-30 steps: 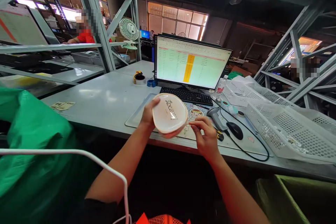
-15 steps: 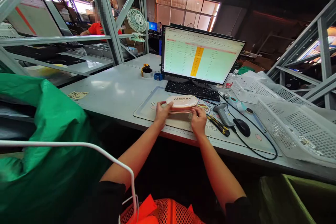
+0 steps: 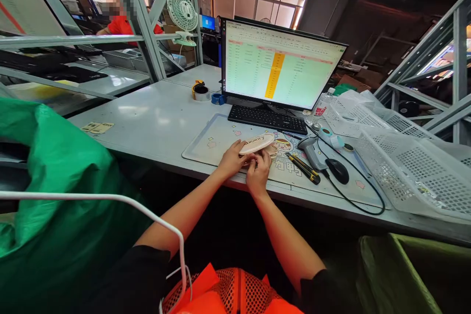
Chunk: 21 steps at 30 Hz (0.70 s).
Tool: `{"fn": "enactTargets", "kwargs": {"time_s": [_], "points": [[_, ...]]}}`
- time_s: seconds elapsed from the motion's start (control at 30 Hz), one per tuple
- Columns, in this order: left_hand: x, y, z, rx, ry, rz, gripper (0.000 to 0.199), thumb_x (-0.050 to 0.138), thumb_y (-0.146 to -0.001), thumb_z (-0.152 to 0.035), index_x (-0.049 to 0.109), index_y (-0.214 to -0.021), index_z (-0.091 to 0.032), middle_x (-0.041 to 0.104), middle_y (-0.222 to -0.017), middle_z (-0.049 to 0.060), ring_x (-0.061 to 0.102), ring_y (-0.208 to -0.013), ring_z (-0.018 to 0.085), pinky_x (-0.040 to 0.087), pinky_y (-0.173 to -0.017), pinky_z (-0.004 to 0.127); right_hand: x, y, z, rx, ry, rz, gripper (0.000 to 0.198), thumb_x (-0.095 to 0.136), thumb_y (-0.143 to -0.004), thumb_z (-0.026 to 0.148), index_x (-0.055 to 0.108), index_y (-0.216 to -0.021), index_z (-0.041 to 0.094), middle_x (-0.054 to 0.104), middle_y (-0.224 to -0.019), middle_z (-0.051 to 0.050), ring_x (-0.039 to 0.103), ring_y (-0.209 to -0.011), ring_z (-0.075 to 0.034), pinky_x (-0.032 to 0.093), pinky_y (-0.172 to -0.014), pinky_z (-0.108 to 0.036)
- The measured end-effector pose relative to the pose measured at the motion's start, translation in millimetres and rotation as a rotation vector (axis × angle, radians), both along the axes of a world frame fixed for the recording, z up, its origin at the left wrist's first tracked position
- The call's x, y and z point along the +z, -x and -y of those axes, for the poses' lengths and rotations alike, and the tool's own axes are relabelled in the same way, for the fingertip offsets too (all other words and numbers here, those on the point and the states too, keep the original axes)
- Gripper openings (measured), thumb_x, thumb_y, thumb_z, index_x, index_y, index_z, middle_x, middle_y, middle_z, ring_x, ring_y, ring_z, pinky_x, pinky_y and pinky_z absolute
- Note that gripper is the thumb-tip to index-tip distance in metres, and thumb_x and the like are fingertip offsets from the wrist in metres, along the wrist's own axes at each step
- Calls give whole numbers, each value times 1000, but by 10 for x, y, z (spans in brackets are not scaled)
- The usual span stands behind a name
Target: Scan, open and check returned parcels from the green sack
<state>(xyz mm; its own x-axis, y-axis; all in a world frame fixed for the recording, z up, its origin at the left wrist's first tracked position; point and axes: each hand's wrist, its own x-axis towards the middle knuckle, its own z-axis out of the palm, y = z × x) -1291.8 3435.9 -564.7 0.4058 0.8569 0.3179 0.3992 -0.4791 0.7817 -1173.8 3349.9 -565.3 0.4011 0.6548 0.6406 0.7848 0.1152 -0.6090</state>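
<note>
Lettered pouch [image 3: 259, 143] gripped by left hand [image 3: 231, 160] and right hand [image 3: 258, 173], both curled nearly closed; held nearside of keyboard [image 3: 267, 119].

No word can be read with certainty. Monitor [image 3: 239, 76]: spreadsheet with headed columns, entries too small to read; a maker's mark on the lower bezel, likewise too small. In front of the monitor: dark lettering, foreshortened, on the pale oval item [image 3: 259, 143]; large outlined characters on the desk mat [image 3: 198, 144]. Right of the monitor: red characters on the bottle [image 3: 321, 110]. Front left of the monitor: printed paper labels [image 3: 97, 128], illegible.
</note>
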Motion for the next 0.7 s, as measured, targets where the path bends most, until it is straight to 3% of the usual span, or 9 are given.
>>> {"fn": "enactTargets", "kwargs": {"time_s": [0.23, 0.3, 0.4, 0.47, 0.53, 0.63, 0.7], "points": [[-21, 173, -147, -74, 141, 192, 77, 63, -96, -69, 69, -146, -10, 66, -151, 19, 64, -141, 33, 48, -124, 43, 48, 160, 267, 199, 240, 219, 35, 55, -101, 28, 81, -123, 19, 39, -175, -14, 20, -165, -41, 31, -127, -64], [-36, 180, -108, -56, 103, 225, 78, 64, -94, -72, 71, -143, -11, 67, -150, 19, 62, -142, 33, 46, -127, 45, 177, 71, 365, 227, 284, 227, 32, 56, -102, 30, 82, -119, 21, 50, -168, -13, 32, -160, -42, 33, -125, -65], [-49, 147, -5, -76, 40, 291, 81, 63, -92, -79, 75, -137, -13, 70, -146, 18, 63, -142, 34, 44, -128, 47, 509, -230, 370, 240, 279, 113, 31, 51, -105, 31, 79, -113, 19, 78, -126, -14, 69, -120, -31, 49, -111, -51], [-46, 111, 68, -96, -2, 332, 82, 62, -92, -83, 77, -134, -14, 71, -144, 18, 64, -141, 35, 45, -128, 47, 741, -457, 275, 199, 270, 109, 25, 57, -100, 29, 77, -110, 17, 79, -114, -14, 72, -104, -28, 54, -100, -44], [-39, 82, 136, -73, -54, 357, 82, 61, -92, -85, 79, -131, -15, 72, -143, 18, 64, -140, 35, 45, -127, 48, 900, -631, 148, 149, 361, 194, 24, 72, -89, 30, 78, -108, 16, 77, -116, -17, 71, -105, -32, 55, -96, -43], [-33, 71, 220, -14, -124, 349, 80, 59, -93, -85, 78, -133, -18, 70, -146, 16, 64, -140, 34, 46, -127, 48, 945, -771, -16, 179, 634, 178, 49, 93, -72, 45, 80, -110, 17, 79, -107, -15, 72, -99, -35, 55, -90, -45], [-26, 85, 252, -6, -166, 317, 80, 59, -94, -84, 76, -136, -18, 68, -149, 16, 63, -142, 34, 45, -127, 48, 884, -818, -87, 283, 690, 47, 60, 96, -65, 50, 81, -115, 20, 80, -106, -11, 72, -97, -32, 56, -88, -42]]}}
